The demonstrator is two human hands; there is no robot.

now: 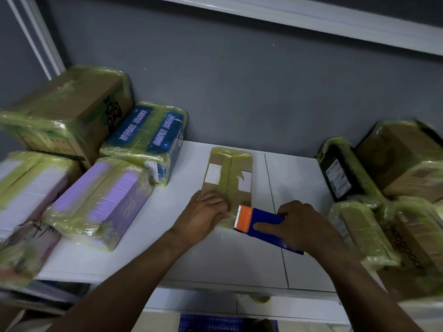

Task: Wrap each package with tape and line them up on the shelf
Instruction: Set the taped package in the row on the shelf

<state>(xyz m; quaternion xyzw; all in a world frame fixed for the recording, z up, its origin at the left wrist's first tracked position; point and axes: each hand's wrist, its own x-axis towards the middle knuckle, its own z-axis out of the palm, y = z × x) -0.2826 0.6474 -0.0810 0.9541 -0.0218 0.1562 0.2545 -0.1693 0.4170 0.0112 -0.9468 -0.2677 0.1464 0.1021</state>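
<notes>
A white shelf (239,259) runs along a grey wall (239,92). Well left of the fingers lie taped parcels, a purple package (100,202) nearest and a blue package (148,137) behind it. The left hand (203,216) rests on the near end of a flat brown package (227,173), its fingers (220,207) laid almost straight on the tape, pressing rather than gripping. Just right of them, the orange toothed end of a blue tape dispenser (263,220) sits at that package's near corner. The right hand (302,226) clasps the dispenser. Further right stands a black package (340,173).
</notes>
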